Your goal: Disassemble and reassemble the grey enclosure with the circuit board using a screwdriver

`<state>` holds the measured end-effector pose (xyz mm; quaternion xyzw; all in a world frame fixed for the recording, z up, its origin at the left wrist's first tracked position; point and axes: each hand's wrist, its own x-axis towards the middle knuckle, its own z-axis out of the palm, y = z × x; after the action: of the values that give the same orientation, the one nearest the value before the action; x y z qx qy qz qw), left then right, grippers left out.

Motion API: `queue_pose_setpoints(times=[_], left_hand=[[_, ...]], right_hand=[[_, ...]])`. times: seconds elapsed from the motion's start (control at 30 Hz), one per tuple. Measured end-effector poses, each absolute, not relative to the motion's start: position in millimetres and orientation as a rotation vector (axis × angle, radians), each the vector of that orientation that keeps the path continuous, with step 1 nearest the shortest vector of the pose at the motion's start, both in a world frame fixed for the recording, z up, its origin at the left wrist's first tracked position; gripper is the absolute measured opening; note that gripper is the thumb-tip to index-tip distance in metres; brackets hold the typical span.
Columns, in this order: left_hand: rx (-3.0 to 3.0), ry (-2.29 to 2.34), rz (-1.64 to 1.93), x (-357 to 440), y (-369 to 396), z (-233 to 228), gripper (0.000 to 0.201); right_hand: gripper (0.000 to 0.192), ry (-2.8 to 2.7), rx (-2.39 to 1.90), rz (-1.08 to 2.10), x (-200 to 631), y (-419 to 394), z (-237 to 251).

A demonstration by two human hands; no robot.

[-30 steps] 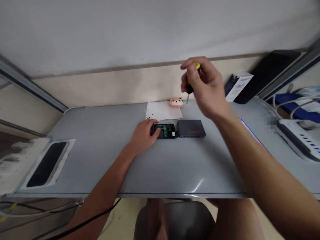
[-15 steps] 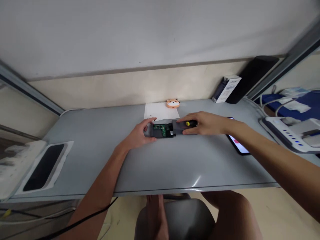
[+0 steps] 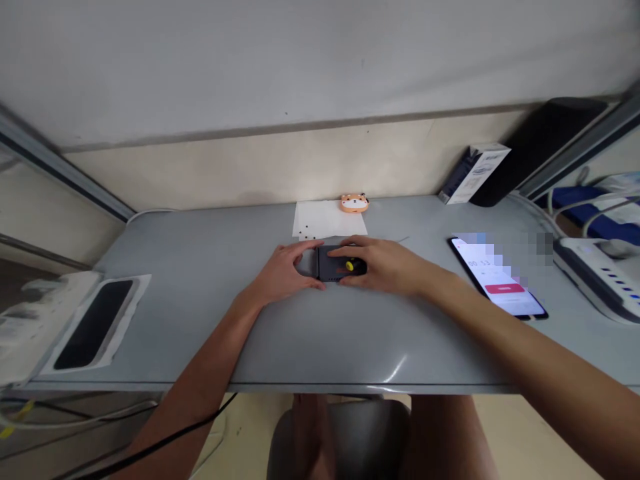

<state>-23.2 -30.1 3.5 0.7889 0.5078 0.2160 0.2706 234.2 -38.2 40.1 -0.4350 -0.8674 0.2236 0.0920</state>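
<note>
Grey and glossy, the worktop (image 3: 320,333) runs under a pale wall, and toward the middle of its far edge both hands meet on a small dark box (image 3: 331,263). The right hand (image 3: 383,265) lies over the box's right end with its fingers curled on a yellow-capped screwdriver (image 3: 351,265), pressed flat along the lid; the left hand (image 3: 285,272) cups the box's left end, thumb and fingers wrapped about it. Half a second ago the green circuit board lay bare between the hands and the dark cover sat drawn off to the right; now the cover is slid across and no green shows, and the hands have closed in toward each other. A second ago the right hand was raised in the air with the screwdriver upright. Just behind the box lies a white paper sheet (image 3: 330,219) with a few dark specks, perhaps screws, too small to make out, and an orange animal-faced trinket (image 3: 354,203) sits at its far right corner by the back edge. Right of the hands a phone (image 3: 505,283) lies lit, its screen partly blurred out. A white and blue carton (image 3: 474,172) leans near the far right corner, and a black pad on white foam (image 3: 95,323) rests at the left edge. The screwdriver's shaft is hidden under the palm, and the box's seam cannot be seen.
</note>
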Motion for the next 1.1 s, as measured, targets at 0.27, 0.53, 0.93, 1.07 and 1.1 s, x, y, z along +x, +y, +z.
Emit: queue_pose_setpoints(times=[0.27,0.53,0.93,1.07,1.1], left_hand=[[2.236,1.335,0.614,-23.1,-36.0,-2.6,0.068],[2.296,1.300,0.610,-16.6,-44.2,5.6,0.045],[2.158,1.476,0.633,-13.6,-42.8,8.2,0.035],[2.035,1.527,0.664,-7.3,-42.2,10.7,0.040],[2.001,1.532,0.672,-5.6,-41.5,11.0,0.041]], right_hand=[[0.038,-1.422,-0.926,0.716,229.5,-13.7,64.1],[0.063,-0.999,-1.146,1.023,221.8,11.8,13.1],[0.061,-1.197,-1.229,1.044,215.7,10.8,-3.0],[0.062,-1.226,-1.222,1.069,215.2,10.0,-1.5],[0.062,-1.224,-1.217,1.075,215.2,10.0,-0.9]])
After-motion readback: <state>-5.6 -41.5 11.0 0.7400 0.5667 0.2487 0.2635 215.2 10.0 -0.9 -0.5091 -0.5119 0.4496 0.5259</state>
